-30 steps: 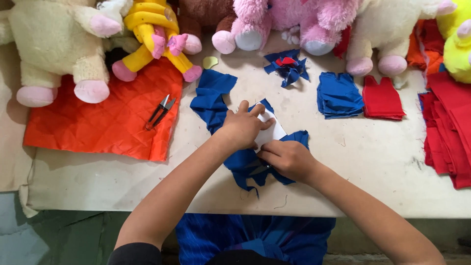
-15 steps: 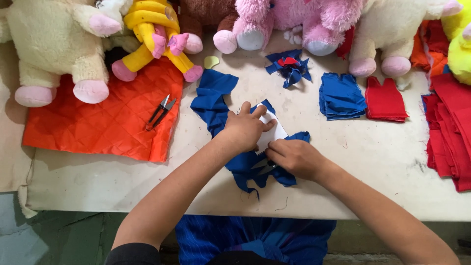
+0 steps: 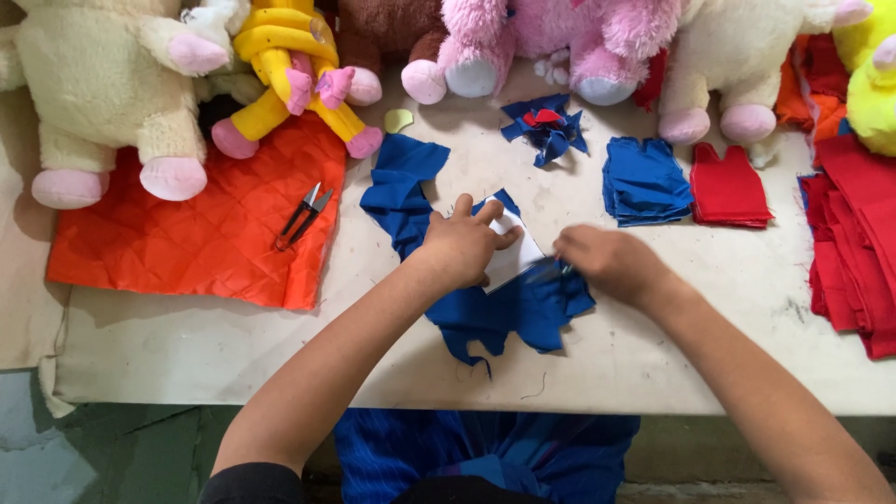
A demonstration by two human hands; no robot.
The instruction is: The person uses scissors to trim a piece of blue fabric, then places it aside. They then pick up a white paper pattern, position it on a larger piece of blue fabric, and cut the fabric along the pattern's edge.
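Note:
A piece of blue fabric lies on the white table in front of me. On it sits a white card template. My left hand presses flat on that template with its fingers spread. My right hand is at the template's right edge, closed around a small thin dark tool whose tip touches the fabric. What kind of tool it is I cannot make out.
Thread snips lie on an orange quilted cloth at the left. Several plush toys line the far edge. Blue scraps, a folded blue stack, a red piece and red fabric lie at the right.
My right hand has slid right, from beside my left hand to the template's right edge. My left hand has stayed on the template.

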